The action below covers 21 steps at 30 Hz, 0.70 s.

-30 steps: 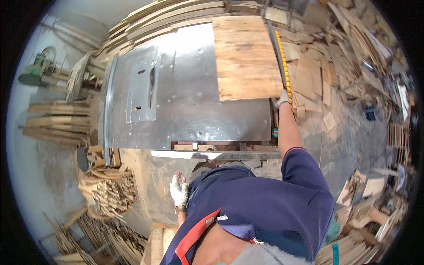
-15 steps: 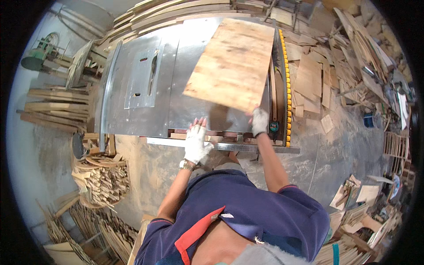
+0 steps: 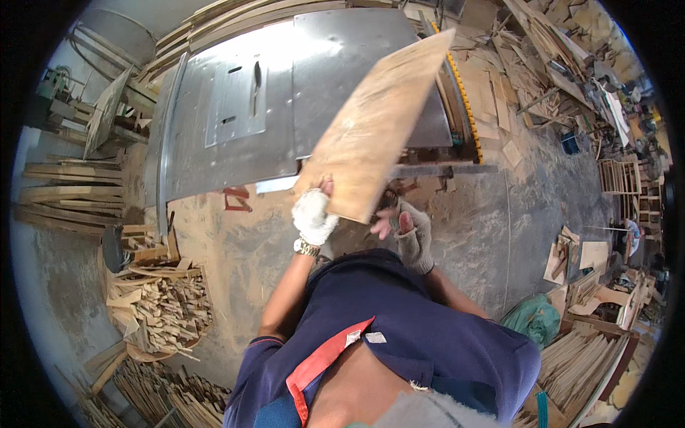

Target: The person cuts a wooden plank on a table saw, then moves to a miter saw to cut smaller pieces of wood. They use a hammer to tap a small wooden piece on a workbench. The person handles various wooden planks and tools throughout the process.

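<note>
My left hand point(image 3: 314, 214), in a white fingerless glove, holds the near end of a plywood board point(image 3: 378, 121), which is lifted at a slant over the front edge of a metal saw table point(image 3: 221, 164). Beside the board's lower right corner is my right hand point(image 3: 405, 232), in a greyish glove, fingers apart and not gripping. The table has an inset plate point(image 3: 235, 128) with a narrow slot; a yellow roller strip point(image 3: 464, 103) runs along its right side.
Stacked boards point(image 3: 68, 192) stand at the left wall, with a heap of offcuts point(image 3: 164, 314) below them. Loose sheets point(image 3: 542, 50) lean at the back right. A green sack point(image 3: 531, 321) and bundled strips point(image 3: 571, 364) lie at lower right. A person point(image 3: 632, 235) appears at the far right edge.
The board has been pulled toward me and raised at a slant. My left hand came up and took hold of it; my right hand has come off it and moved down.
</note>
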Available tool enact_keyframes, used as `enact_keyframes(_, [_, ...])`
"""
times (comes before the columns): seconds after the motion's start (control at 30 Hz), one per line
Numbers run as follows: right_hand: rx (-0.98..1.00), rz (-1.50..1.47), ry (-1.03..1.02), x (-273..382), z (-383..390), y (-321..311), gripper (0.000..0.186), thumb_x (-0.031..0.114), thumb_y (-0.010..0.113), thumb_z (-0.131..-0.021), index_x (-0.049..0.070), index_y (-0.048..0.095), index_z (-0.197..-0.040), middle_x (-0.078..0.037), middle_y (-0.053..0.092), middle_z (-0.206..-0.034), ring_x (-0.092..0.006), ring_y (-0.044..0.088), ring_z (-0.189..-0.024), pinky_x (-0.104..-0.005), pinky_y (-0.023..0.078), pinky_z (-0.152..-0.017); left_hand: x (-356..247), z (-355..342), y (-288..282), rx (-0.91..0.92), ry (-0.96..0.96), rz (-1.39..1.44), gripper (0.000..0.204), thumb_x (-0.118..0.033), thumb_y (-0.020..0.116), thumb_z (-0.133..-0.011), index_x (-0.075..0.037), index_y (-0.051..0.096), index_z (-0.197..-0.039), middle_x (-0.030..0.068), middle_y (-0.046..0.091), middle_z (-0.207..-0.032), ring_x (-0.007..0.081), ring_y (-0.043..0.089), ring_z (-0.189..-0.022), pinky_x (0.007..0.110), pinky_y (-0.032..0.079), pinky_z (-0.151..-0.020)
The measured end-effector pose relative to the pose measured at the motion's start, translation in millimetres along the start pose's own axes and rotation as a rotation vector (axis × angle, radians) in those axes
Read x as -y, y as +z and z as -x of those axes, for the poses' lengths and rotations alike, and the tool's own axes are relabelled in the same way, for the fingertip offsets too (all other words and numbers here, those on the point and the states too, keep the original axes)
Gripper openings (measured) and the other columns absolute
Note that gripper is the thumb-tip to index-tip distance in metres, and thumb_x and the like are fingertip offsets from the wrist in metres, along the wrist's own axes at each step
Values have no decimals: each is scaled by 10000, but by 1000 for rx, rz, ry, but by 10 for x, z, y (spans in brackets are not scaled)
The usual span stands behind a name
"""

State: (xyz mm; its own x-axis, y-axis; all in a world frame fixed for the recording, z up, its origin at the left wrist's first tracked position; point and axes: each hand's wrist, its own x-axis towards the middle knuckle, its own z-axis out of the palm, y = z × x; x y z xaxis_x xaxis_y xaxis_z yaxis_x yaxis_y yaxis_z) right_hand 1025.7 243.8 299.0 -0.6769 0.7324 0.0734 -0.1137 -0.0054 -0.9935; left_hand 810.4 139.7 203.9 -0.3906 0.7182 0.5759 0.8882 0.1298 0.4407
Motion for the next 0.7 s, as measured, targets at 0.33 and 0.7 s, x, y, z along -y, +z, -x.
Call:
enact_keyframes(0.33, [46, 537, 195, -797, 290, 731, 443, 419, 498, -1053, 8, 657, -1099, -103, 731, -869, -168, 668, -759, -300, 513, -682, 594, 917, -2460, -670, -981, 427, 308, -266, 722, -959, -12, 642, -803, -5, 572, -601, 57, 454, -503, 254, 329, -456])
enact_keyframes(0.7, [-440, -168, 1011, -2607, -877, 666, 550, 530, 538, -983, 108, 577, -1333, -139, 573, -1413, -391, 622, -1132, -591, 511, -868, 1367, 1847, -2805, -595, -1274, 303, 347, -341, 756, -931, -62, 602, -793, -64, 451, -550, 39, 350, -453, 244, 254, -428])
